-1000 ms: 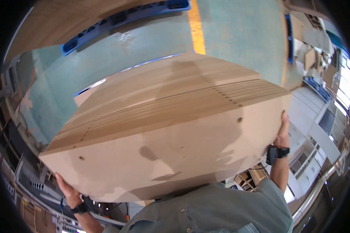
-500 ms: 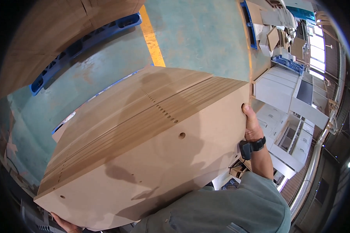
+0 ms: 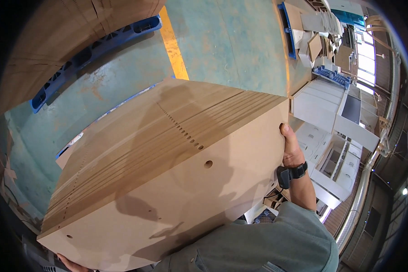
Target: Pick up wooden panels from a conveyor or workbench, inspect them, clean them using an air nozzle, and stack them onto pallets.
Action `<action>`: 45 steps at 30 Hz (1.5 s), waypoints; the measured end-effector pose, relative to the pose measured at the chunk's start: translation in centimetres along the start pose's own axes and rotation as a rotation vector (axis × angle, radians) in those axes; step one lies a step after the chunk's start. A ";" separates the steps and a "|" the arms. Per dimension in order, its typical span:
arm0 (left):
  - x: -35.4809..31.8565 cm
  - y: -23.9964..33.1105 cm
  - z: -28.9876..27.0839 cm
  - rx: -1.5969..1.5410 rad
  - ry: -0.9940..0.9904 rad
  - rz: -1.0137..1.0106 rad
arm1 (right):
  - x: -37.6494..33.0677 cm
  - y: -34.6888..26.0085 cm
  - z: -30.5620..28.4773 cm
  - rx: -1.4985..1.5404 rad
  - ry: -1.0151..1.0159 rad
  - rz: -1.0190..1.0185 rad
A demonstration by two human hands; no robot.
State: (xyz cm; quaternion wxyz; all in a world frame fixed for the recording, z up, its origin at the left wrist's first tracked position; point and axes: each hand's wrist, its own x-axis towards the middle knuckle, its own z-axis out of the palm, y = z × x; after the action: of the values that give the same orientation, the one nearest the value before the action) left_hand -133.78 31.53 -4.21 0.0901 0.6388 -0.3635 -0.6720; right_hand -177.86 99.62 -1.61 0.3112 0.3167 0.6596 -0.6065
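Observation:
A large tan wooden panel (image 3: 186, 195) with a few drilled holes lies tilted at the near face of a stack of similar boards (image 3: 167, 118). My right hand (image 3: 292, 147) grips its right edge, the thumb on the face near the corner and the fingers hidden behind. A black strap with a small dark device (image 3: 291, 174) circles my right wrist. At the lower left corner, my left hand (image 3: 71, 264) holds the panel's near edge; most of that hand is cut off or hidden underneath.
Another board stack (image 3: 54, 41) rests on a blue pallet (image 3: 95, 56) at the upper left. A yellow line (image 3: 173, 43) crosses the green floor (image 3: 231, 41). White cabinets (image 3: 319, 104) and piled panels (image 3: 315, 45) stand to the right.
The whole view has shifted slightly, with the panel and the stack sitting a little lower and further left in the picture. Both hands keep their hold on the panel's edges.

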 end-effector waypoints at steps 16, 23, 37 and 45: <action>-3.1 0.0 5.0 -0.001 -0.079 -0.009 | -14.9 -6.8 -4.7 -0.758 0.974 -1.037; -0.7 0.2 8.7 0.337 -0.490 0.224 | -16.0 3.3 4.1 -1.284 0.450 -0.945; 2.3 12.8 14.2 1.575 -0.753 0.943 | -27.6 20.5 16.5 -0.846 -0.443 -0.546; 2.9 13.4 15.6 1.581 -0.781 1.047 | -26.2 31.4 23.3 -0.692 -0.533 -0.427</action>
State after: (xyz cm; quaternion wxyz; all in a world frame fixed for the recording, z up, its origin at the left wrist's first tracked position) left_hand -153.24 26.05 0.31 -0.1995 0.0135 -0.9397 -0.2776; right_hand -136.44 77.34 -1.37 0.4250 -0.1141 0.7702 -0.4617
